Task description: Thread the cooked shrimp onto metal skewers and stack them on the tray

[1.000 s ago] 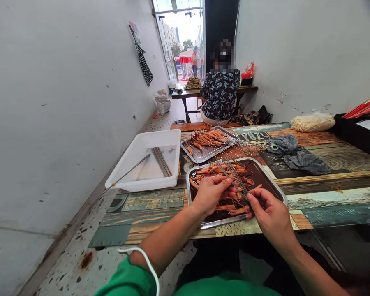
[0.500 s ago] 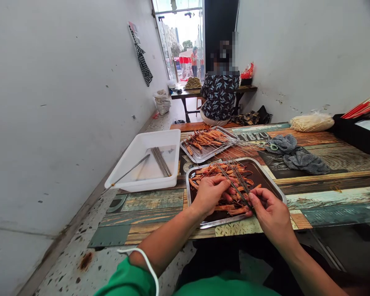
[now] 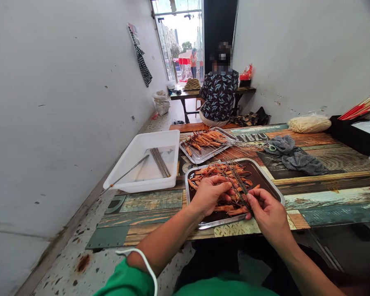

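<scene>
My right hand [image 3: 269, 209] is closed around a bundle of thin metal skewers [image 3: 241, 185], which point up and away to the left. Close to its left is my left hand [image 3: 212, 195], thumb and fingers pinched together beside the skewers; what they hold is hidden. Below both hands lies a metal tray [image 3: 273, 187] of long, thin, reddish-brown marinated meat pieces [image 3: 231, 210] in dark liquid. Behind it, a second metal tray [image 3: 200, 158] carries similar pieces threaded on skewers [image 3: 208, 139], their bare ends reaching right.
A white plastic tub [image 3: 132, 164] at left contains metal skewers [image 3: 160, 162], and one longer rod leans over its rim. Grey cloths [image 3: 302, 160] and green-handled scissors [image 3: 271, 146] lie right. A bag of sticks [image 3: 310, 123] and black box [image 3: 351, 133] stand farther back. A person [image 3: 220, 94] sits ahead.
My left fingertips have drawn slightly back from the skewer bundle. The right hand still grips the skewers in nearly the same place. The whole view has shifted a little.
</scene>
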`<state>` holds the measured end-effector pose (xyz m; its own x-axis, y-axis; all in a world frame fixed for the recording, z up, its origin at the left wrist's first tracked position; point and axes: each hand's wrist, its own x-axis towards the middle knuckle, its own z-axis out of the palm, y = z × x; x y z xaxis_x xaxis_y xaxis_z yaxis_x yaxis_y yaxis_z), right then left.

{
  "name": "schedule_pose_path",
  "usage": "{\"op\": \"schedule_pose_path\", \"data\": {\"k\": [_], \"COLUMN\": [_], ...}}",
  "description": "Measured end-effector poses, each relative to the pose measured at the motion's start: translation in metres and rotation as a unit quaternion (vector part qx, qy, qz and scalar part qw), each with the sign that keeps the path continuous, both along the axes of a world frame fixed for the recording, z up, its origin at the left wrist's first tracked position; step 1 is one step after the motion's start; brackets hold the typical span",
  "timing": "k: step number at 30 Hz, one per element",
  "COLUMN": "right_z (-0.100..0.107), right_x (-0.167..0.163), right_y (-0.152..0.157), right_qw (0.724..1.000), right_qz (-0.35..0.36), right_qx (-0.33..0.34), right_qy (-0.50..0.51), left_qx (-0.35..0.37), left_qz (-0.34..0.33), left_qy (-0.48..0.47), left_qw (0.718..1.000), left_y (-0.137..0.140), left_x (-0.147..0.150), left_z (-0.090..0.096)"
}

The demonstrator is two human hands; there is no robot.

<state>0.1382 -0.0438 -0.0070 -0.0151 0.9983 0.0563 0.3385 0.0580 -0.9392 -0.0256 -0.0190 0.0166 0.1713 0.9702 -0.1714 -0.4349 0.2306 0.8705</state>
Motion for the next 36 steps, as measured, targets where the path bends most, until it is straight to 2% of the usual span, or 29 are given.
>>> {"op": "schedule_pose_path", "data": {"k": [7,13,18,25,36], "right_z": [-0.0039,-0.0004,0.0036,0.0007,0.0005], "right_x": [0.0023,0.0001,-0.0016,-0.0017,-0.0025], "right_y": [0.0028,-0.0003,-0.0024,-0.0022,-0.0002], "right_qw": [1.0,1.0,0.999,0.999,0.988], "right_qz": [-0.002,0.009,0.02,0.036,0.043], "right_qx": [-0.002,-0.017,-0.025,-0.038,-0.089], "right_qy": [-0.017,0.002,0.004,0.011,0.117], "left_qx": [-0.029,-0.017,-0.042,-0.039,-0.043], "left_qz": [0.006,0.009,0.025,0.037,0.045], "left_qy": [-0.023,-0.023,-0.032,-0.029,-0.01], "left_qw": [0.999,1.0,0.998,0.998,0.998], "left_y": [0.0016,0.0018,0.0027,0.0031,0.001], "left_x": [-0.0002,0.0003,0.0004,0.0018,0.0019], "left_z": [-0.0014,-0.002,-0.0029,-0.0041,-0.0008]}}
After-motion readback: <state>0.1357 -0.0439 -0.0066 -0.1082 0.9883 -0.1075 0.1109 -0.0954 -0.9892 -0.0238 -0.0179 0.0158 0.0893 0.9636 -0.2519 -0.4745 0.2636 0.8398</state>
